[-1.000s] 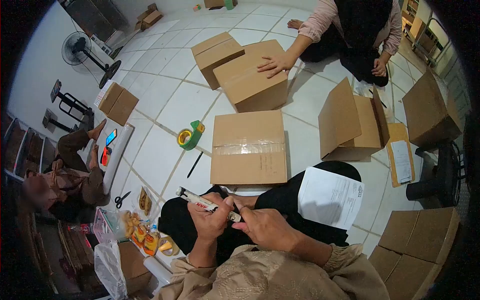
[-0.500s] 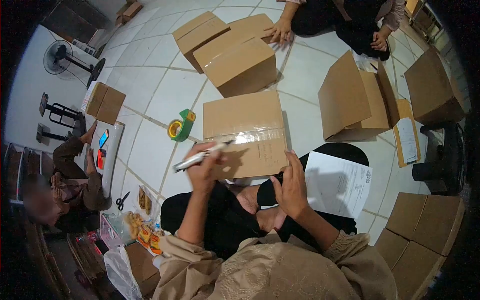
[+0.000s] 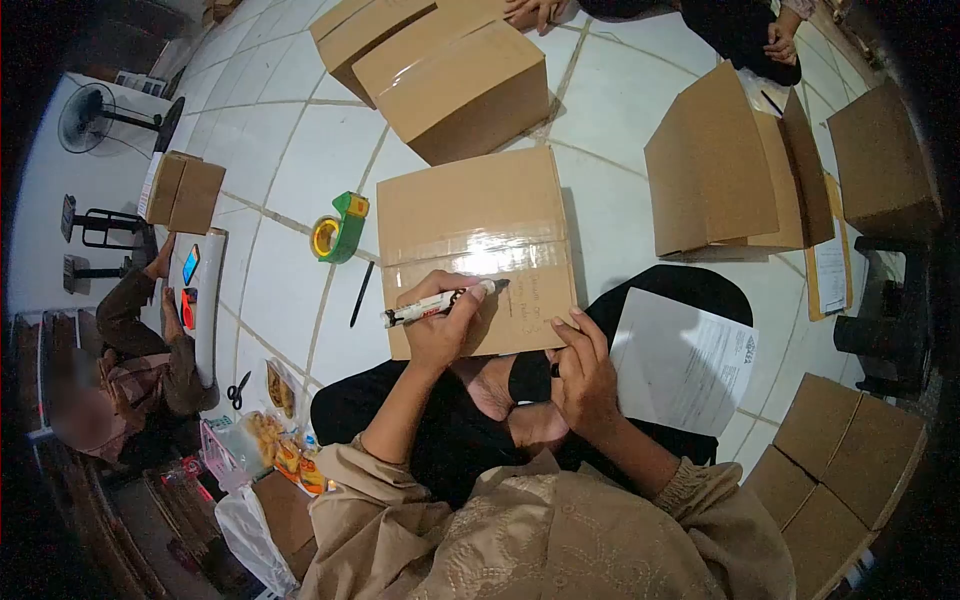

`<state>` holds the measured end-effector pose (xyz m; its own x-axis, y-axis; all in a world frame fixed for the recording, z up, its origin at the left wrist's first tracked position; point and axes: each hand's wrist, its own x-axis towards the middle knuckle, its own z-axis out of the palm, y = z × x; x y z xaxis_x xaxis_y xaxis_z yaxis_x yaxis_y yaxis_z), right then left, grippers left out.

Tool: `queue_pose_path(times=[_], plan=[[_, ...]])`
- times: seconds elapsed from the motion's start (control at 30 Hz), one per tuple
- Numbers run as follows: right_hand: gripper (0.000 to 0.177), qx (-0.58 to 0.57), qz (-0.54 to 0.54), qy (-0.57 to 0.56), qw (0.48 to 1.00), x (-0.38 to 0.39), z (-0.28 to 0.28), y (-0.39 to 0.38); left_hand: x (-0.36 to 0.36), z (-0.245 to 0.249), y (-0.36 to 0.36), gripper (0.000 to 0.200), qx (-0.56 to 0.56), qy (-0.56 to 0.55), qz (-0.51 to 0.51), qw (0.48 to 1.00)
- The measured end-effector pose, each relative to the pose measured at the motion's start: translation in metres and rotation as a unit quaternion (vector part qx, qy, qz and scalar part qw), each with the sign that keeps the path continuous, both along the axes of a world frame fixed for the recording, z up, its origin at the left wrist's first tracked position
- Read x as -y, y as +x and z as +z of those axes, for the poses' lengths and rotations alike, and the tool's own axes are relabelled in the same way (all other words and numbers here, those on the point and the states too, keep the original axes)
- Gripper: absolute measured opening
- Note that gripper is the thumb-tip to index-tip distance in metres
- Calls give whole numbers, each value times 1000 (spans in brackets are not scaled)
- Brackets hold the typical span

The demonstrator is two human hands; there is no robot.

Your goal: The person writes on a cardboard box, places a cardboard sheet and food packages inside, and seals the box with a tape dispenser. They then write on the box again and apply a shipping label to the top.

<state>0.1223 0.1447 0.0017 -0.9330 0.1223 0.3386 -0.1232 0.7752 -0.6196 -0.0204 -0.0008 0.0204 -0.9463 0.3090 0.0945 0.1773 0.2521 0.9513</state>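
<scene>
My left hand (image 3: 440, 318) is closed around a white marker (image 3: 435, 305) with dark print, its dark tip at the surface of a cardboard box (image 3: 470, 215). Shiny clear tape runs across this box's top, and faint handwriting shows below the tape. At the box's near right edge, my right hand (image 3: 585, 375) has its fingers bent, with a small black cap (image 3: 555, 369) between them. A green tape dispenser (image 3: 348, 225) with yellow tape and a thin black pen (image 3: 362, 295) lie left of the box. A printed paper sheet (image 3: 675, 360) rests over my leg, right of my right hand.
Closed boxes (image 3: 470, 85) stand beyond, near a co-worker's hand (image 3: 537, 12). An open box (image 3: 710, 165), a clipboard (image 3: 830, 270) and stacked boxes (image 3: 840, 460) are on the right. Scissors (image 3: 238, 390) and snack packets (image 3: 285, 455) lie left; another person sits beyond them.
My left hand has brought the marker down and right, onto the box's surface below the tape. The pen on the floor now shows. The whole view has shifted slightly.
</scene>
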Motion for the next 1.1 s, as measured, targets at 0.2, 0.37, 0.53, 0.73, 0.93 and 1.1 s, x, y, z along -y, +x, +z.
queue_pose_path(times=[0.2,0.37,0.53,0.73,0.93,1.1], plan=[[9,12,3,-7,1000,0,-1,0,-2,3,0,9,28,10,-2,1000],[9,12,7,-7,1000,0,-1,0,4,-1,-2,8,20,-14,-24,999],[10,5,4,-10,1000,0,-2,0,2,6,-1,8,15,-9,-55,998],[11,10,1,-17,1000,1,-3,1,4,10,-1,7,11,5,-94,995],[11,10,7,-17,1000,0,-3,1,7,5,-3,11,-9,-21,-121,992],[12,5,7,-15,1000,0,-4,1,4,1,-4,12,70,36,-6,997]])
